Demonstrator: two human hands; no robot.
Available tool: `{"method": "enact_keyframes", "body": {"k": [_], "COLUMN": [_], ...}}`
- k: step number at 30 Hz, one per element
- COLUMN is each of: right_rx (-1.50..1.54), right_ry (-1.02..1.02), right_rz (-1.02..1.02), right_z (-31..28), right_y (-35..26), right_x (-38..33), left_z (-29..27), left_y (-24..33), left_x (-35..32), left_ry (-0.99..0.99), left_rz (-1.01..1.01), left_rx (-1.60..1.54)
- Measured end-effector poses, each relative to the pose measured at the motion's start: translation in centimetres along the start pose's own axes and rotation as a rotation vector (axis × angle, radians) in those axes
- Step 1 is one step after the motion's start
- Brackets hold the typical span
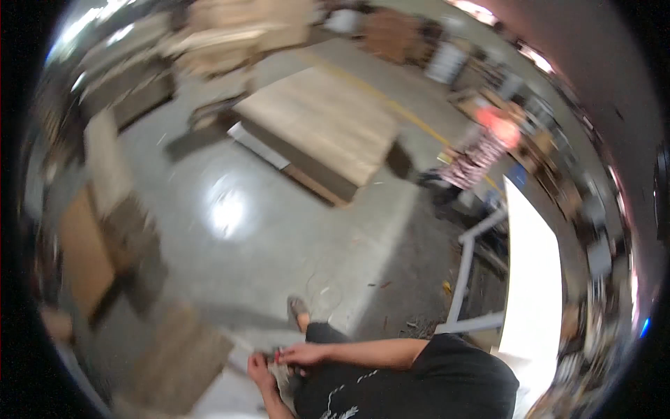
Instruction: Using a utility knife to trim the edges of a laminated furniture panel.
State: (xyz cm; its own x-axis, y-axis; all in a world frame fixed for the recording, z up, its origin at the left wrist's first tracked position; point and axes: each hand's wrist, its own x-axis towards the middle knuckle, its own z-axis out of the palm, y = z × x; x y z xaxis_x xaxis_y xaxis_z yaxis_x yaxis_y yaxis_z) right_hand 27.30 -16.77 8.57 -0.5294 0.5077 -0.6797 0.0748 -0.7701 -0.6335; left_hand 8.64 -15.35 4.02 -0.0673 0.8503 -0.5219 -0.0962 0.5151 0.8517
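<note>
My right hand (303, 354) reaches across my dark shirt, its fingers closed around a small red thing (278, 355) that is too blurred to name. Close beside it, almost touching, is my left hand (259, 370). Its fingers are bent together, and what they hold, if anything, is hidden. Both hands are low in the view, near the corner of a brown board (174, 356) and a white panel (234, 391).
A large wooden panel stack (321, 126) stands ahead on the grey floor. A person (478, 153) in a patterned top is at far right. Nearer on the right are a bright white board (534, 272) and a grey metal frame (460, 286). Cardboard (84, 251) stands left.
</note>
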Motion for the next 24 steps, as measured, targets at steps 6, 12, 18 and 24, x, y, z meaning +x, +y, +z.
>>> {"method": "enact_keyframes", "body": {"k": [6, 12, 18, 24], "right_rx": [0.361, 0.733, 0.625, 0.39], "right_ry": [0.139, 0.179, 0.316, -0.003], "right_rz": [-0.202, -0.421, -0.381, -0.182], "right_z": [-4.1, -3.8, -7.7, -4.4], "right_y": [0.4, -2.6, -2.1, -3.3], "right_x": [-1.6, -5.4, -7.3, -5.8], "left_z": [6.2, 10.2, 9.3, 8.4], "left_y": [3.2, 6.6, 5.8, 7.7], "left_x": [5.0, 4.0, 2.2, 1.8], "left_ry": [-0.326, -0.277, -0.371, -0.498], "left_rz": [0.308, 0.393, 0.113, 0.082], "left_rx": [0.162, 0.28, -0.023, -0.134]}}
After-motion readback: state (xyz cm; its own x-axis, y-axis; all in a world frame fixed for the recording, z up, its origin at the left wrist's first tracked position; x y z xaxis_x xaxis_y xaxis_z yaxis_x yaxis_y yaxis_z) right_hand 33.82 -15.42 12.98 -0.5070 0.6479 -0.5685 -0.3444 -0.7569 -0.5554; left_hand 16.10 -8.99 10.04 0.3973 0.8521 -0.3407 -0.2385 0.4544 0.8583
